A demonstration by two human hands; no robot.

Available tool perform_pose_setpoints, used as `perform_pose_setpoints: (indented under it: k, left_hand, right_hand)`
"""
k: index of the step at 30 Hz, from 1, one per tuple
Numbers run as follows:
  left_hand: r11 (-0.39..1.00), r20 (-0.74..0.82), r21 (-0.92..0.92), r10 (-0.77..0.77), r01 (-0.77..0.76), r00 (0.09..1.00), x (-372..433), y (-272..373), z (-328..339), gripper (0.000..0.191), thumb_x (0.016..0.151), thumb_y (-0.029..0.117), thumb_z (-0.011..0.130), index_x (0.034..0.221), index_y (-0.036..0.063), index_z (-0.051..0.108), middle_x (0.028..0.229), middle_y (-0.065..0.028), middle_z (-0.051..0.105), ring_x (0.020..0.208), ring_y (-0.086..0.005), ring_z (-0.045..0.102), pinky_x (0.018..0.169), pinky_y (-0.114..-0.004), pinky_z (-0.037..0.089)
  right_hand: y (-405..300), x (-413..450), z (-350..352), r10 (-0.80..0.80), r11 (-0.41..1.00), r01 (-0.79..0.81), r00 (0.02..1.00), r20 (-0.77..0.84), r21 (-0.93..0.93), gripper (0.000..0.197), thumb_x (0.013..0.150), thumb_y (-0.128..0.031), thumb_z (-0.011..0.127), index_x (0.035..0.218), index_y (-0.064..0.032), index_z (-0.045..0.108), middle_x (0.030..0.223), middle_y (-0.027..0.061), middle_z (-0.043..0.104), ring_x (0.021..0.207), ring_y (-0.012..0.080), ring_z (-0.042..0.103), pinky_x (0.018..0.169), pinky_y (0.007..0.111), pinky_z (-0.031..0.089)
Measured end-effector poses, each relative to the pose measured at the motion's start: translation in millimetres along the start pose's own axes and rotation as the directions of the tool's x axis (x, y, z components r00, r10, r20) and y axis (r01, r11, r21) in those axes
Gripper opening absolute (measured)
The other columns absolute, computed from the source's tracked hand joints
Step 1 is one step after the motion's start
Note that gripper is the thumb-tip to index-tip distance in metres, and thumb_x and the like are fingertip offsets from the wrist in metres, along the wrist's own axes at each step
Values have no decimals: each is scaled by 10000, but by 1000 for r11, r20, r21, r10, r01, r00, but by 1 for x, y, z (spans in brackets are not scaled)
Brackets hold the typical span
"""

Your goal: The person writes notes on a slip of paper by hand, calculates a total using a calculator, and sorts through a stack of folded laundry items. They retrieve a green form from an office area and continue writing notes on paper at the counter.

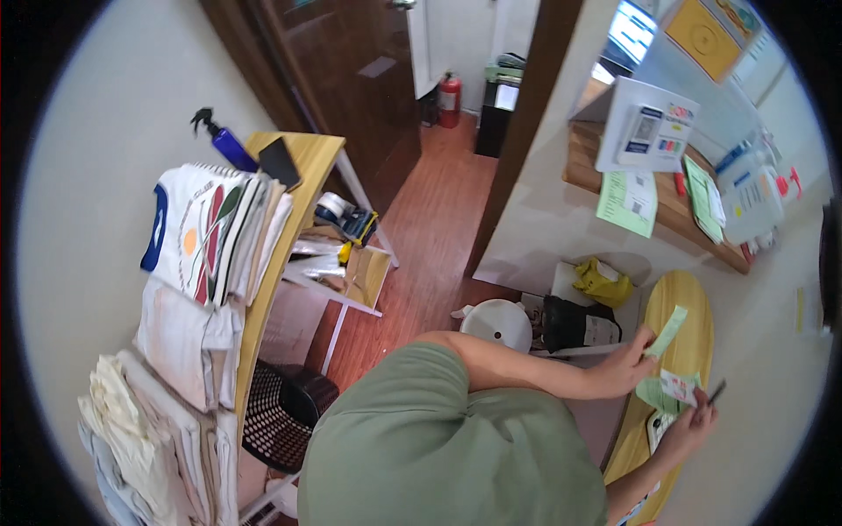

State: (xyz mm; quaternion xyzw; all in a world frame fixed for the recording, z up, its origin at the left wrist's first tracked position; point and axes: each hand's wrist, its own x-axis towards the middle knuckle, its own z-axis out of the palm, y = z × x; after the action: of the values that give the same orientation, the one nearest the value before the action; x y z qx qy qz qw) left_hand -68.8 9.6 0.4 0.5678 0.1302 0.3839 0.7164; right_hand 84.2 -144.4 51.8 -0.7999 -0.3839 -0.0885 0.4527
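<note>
My left hand (pixel 621 368) pinches a narrow pale green paper slip (pixel 672 327) above a narrow wood-topped table (pixel 681 292). Lower down, my right hand (pixel 696 421) holds a dark pen (pixel 718 392) that points up and outward. A small white printed paper (pixel 677 388) meets the right fingertips; whether they grip it I cannot tell. Behind that paper is a larger green paper (pixel 651 393). Partly under the right hand and the papers lies a white device (pixel 656 427), perhaps a phone.
Folded clothes (pixel 204 243), a blue spray bottle (pixel 231 150) and a dark phone (pixel 280 163) occupy a wooden shelf. Below stands a black perforated basket (pixel 276 414). A white round stool (pixel 496 325) is by the wall. Pump bottles (pixel 753 197) and green slips stand on a ledge (pixel 697 227).
</note>
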Motion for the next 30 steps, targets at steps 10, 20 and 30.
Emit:
perform_pose_setpoints:
  k: [10, 20, 30]
  left_hand:
    - [901, 290, -344, -167, 265, 942, 5, 8, -11, 672, 996, 182, 563, 1483, 102, 107, 1485, -135, 315, 1282, -211, 419, 1027, -356, 394]
    - [836, 160, -240, -468, 494, 869, 75, -27, 32, 689, 823, -143, 474, 1437, 42, 220, 1293, -182, 530, 1125, -264, 580, 894, -353, 523]
    - [519, 442, 679, 277, -520, 853, 80, -29, -6, 332, 851, 78, 603, 1181, 43, 625, 1228, -192, 569, 1083, -376, 573, 989, -449, 434]
  right_hand:
    - [-104, 40, 72, 193, 981, -183, 938, 288, -59, 597, 804, -183, 726, 1356, -70, 527, 1069, 195, 647, 885, 279, 659, 811, 367, 527]
    - [-33, 60, -6, 533, 613, -716, 688, 493, 335, 454, 927, -428, 660, 1187, -57, 630, 909, 15, 628, 531, 31, 349, 476, 197, 289]
    - [-7, 80, -49, 530, 843, -492, 830, 174, -217, 434, 877, -431, 681, 964, -6, 713, 817, 136, 666, 705, 235, 619, 680, 386, 489]
